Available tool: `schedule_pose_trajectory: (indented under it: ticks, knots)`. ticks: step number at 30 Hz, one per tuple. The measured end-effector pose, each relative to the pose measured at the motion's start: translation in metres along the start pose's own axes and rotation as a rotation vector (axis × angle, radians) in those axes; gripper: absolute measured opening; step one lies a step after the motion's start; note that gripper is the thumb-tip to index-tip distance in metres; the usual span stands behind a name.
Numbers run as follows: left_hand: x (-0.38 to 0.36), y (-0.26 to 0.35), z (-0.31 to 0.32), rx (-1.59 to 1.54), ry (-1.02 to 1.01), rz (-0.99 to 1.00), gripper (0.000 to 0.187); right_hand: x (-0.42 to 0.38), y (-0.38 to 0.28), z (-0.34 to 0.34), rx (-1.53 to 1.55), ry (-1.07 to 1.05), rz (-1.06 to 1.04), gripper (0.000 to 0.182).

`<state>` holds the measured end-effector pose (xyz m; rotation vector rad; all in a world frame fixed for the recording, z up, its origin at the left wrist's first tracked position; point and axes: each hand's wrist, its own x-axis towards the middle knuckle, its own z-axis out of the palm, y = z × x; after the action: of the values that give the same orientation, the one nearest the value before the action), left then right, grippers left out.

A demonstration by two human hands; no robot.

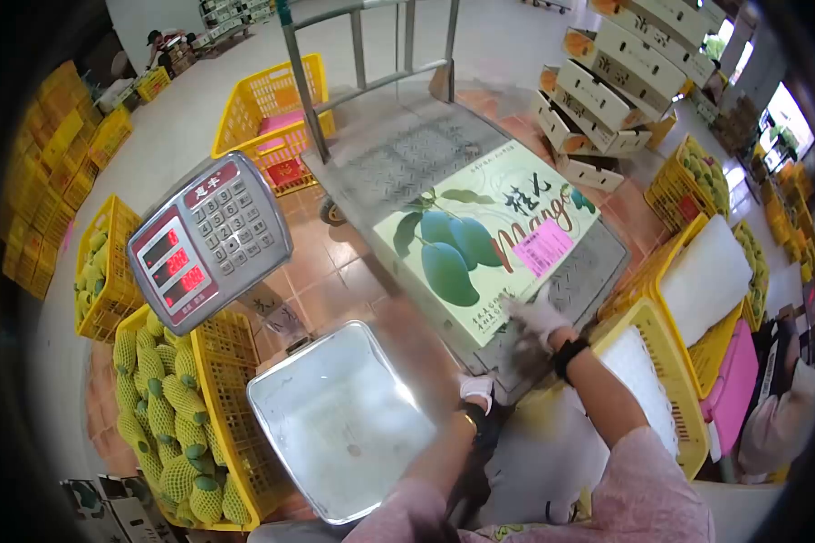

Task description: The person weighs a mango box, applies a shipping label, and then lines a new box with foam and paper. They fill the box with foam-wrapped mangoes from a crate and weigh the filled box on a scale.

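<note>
A closed mango box (484,240) with green mangoes printed on its lid and a pink label (546,248) lies flat on a metal platform cart (380,154). My right hand (539,319), in a white glove, is at the near right edge of the box with its fingers stretched out. Close to the cart's near edge and the box's near corner is my gloved left hand (477,389); its fingers are too hidden and blurred to make out. To the left of my left arm stands a scale with a bare metal pan (344,421) and a lit red display (172,270).
A yellow crate of net-wrapped mangoes (167,407) stands at the left. Yellow crates (656,362) with white liners stand beside my right arm. Stacked cartons (607,90) rise beyond the cart, and its metal handle (362,86) stands upright. Another person's sleeve (779,425) shows at the far right.
</note>
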<state>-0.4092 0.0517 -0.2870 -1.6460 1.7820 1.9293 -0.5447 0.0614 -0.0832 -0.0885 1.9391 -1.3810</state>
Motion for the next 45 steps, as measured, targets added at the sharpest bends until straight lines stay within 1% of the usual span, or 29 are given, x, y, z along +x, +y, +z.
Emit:
schedule_pose_trajectory:
  ticks: [1,2,3,5,6,7,9,11,12,13,15,17,18,19,21,24,27,29,30,31,32,33,35,36,38,39,41,43,45]
  knots:
    - [0.017,-0.025,0.000,0.005,-0.146,0.055,0.050,0.028,0.041,0.004,0.113,-0.026,-0.119,0.102]
    - [0.055,-0.061,0.023,0.289,0.005,0.209,0.049,0.041,0.050,0.004,0.177,-0.100,-0.094,0.078]
    - [0.031,-0.030,0.008,0.280,0.011,0.211,0.049,0.045,0.049,0.009,0.243,-0.174,-0.062,0.056]
    - [-0.021,0.026,-0.011,0.352,-0.036,0.182,0.040,0.036,0.037,0.016,0.275,-0.139,-0.056,0.051]
    - [0.001,0.010,-0.004,0.349,-0.078,0.471,0.056,0.032,0.031,0.018,0.318,-0.095,-0.044,0.046]
    - [0.013,-0.008,0.011,0.332,-0.082,0.463,0.056,0.037,0.031,0.019,0.301,-0.094,-0.038,0.046]
    - [-0.012,0.010,-0.001,0.186,0.002,0.003,0.070,0.049,0.030,0.022,0.317,-0.060,-0.087,0.080]
    - [-0.005,-0.004,0.007,0.186,-0.009,0.000,0.072,0.072,0.021,0.029,0.226,-0.010,-0.307,0.077]
    - [-0.011,0.003,0.001,0.176,-0.023,-0.008,0.073,0.078,0.006,0.031,0.239,-0.131,-0.165,0.067]
    - [-0.013,0.006,-0.001,0.165,-0.038,-0.013,0.073,0.069,-0.017,0.042,0.138,-0.036,-0.269,0.054]
    - [-0.011,0.003,0.004,0.200,-0.023,0.000,0.074,0.095,-0.037,0.047,0.202,-0.046,-0.068,0.052]
    - [-0.016,0.002,0.003,0.202,0.006,0.010,0.071,0.114,-0.056,0.051,0.141,-0.159,-0.175,0.061]
    - [-0.025,0.023,-0.014,0.145,-0.136,-0.101,0.081,0.131,-0.060,0.057,0.161,-0.130,-0.224,0.065]
    - [-0.025,0.019,-0.014,0.161,-0.127,-0.116,0.081,0.148,-0.064,0.063,0.182,-0.101,-0.272,0.068]
    - [-0.023,0.011,-0.008,0.064,-0.086,-0.043,0.080,0.170,-0.077,0.080,0.254,-0.079,-0.257,0.080]
    - [-0.027,0.025,-0.016,0.147,-0.101,-0.105,0.075,0.191,-0.081,0.107,0.426,-0.171,-0.277,0.094]
    - [-0.024,0.016,-0.013,0.116,-0.097,-0.099,0.071,0.183,-0.077,0.118,0.385,-0.126,-0.263,0.082]
    - [-0.022,0.019,-0.008,0.322,-0.124,-0.064,0.067,0.176,-0.067,0.109,0.082,-0.084,-0.199,0.075]
    - [-0.021,0.014,0.000,0.310,-0.003,-0.079,0.062,0.187,-0.045,0.103,-0.020,-0.094,-0.296,0.076]
    - [-0.028,0.015,-0.001,0.275,0.015,-0.079,0.060,0.147,-0.042,0.103,0.021,-0.036,-0.208,0.076]
    - [-0.033,0.011,-0.002,0.171,-0.069,-0.153,0.060,0.112,-0.046,0.098,-0.068,-0.059,0.037,0.065]
    - [-0.039,0.007,-0.007,0.064,-0.144,-0.230,0.060,0.107,-0.028,0.079,-0.316,-0.238,-0.092,0.051]
    - [-0.099,0.052,-0.048,0.020,-0.236,-0.088,0.054,0.053,-0.030,0.058,-0.284,-0.453,0.146,0.039]
    - [-0.106,0.048,-0.052,0.012,-0.352,0.073,0.050,0.021,-0.028,0.053,-0.201,-0.493,0.062,0.036]
    - [-0.127,0.047,-0.064,0.054,-0.509,0.355,0.042,-0.023,-0.035,0.032,-0.479,-0.499,0.017,0.034]
    - [-0.144,0.055,-0.083,0.115,-0.555,0.476,0.038,-0.062,-0.047,0.031,-0.449,-0.541,-0.059,0.033]
    - [-0.190,0.066,-0.140,0.088,-0.369,0.554,0.033,-0.097,-0.059,0.014,-0.592,-0.481,-0.156,0.030]
    - [-0.233,0.060,-0.206,-0.082,-0.230,0.639,0.032,-0.124,-0.074,-0.010,-0.736,-0.497,-0.395,0.032]
    - [-0.261,0.039,-0.261,-0.111,-0.030,0.617,0.033,-0.122,-0.096,-0.046,-0.848,-0.418,-0.503,0.038]
